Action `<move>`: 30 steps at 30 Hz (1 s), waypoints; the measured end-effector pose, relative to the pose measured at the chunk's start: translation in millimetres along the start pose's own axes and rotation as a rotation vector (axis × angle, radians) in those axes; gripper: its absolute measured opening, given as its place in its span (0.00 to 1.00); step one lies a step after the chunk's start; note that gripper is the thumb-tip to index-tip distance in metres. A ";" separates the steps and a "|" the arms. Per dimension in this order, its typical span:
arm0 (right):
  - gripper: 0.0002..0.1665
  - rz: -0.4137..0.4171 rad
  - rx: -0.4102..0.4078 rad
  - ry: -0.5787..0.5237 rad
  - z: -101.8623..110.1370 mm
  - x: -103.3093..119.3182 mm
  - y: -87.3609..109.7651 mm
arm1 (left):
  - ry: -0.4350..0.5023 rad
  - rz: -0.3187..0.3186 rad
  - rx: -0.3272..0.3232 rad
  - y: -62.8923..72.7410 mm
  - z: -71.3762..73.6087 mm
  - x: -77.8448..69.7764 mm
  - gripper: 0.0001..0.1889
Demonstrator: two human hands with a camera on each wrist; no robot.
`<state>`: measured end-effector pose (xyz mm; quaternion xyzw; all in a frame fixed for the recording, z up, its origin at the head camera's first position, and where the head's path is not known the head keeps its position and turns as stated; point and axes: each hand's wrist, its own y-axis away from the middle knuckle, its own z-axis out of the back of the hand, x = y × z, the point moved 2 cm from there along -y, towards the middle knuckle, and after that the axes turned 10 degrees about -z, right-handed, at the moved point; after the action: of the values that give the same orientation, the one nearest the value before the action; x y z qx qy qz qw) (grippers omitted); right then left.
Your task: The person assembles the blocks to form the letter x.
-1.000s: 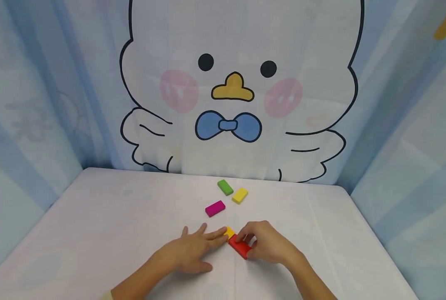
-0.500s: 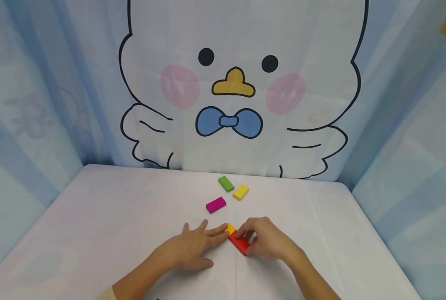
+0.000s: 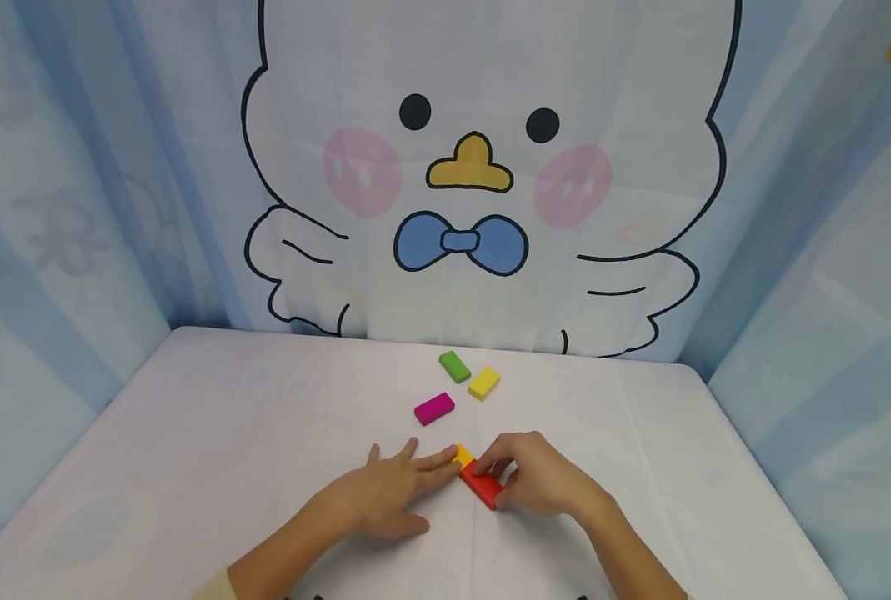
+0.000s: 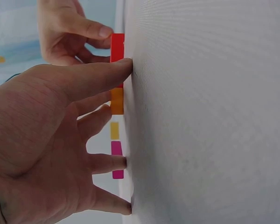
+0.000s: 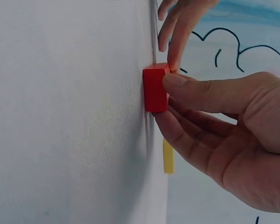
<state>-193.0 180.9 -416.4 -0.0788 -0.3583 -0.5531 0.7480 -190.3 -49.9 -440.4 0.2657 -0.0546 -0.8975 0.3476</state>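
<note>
Near the front middle of the table, a red block (image 3: 481, 486) lies end to end with an orange block (image 3: 463, 456). My right hand (image 3: 538, 475) pinches the red block, thumb at its near end, as the right wrist view shows on the red block (image 5: 155, 91). With fingers spread, my left hand (image 3: 388, 492) rests on the table, and its foremost fingertips touch the left side of the orange block. In the left wrist view, the orange block (image 4: 117, 101) shows beside those fingers, and the left thumb crosses in front of the red block (image 4: 117, 46).
Farther back on the white table (image 3: 265, 400) lie a magenta block (image 3: 434, 408), a yellow block (image 3: 484, 383) and a green block (image 3: 455, 367). A curtain (image 3: 460, 308) with a cartoon bird stands behind the table, and more curtain hangs at both sides.
The head view has shifted slightly. Both hands and all the blocks keep about the same places relative to one another.
</note>
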 end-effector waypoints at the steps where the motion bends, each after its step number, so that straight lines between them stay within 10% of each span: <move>1: 0.23 0.005 0.000 -0.001 0.6 -0.2 -0.4 | -0.004 0.001 0.001 -0.2 0.6 -0.3 0.43; 30: 0.18 0.074 0.007 0.022 5.3 -5.2 -1.5 | -0.034 -0.002 -0.002 -1.8 0.8 0.9 0.43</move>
<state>-197.4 187.1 -416.2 -0.0834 -0.3488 -0.5245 0.7722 -192.2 -49.3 -440.6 0.2503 -0.0593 -0.9024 0.3458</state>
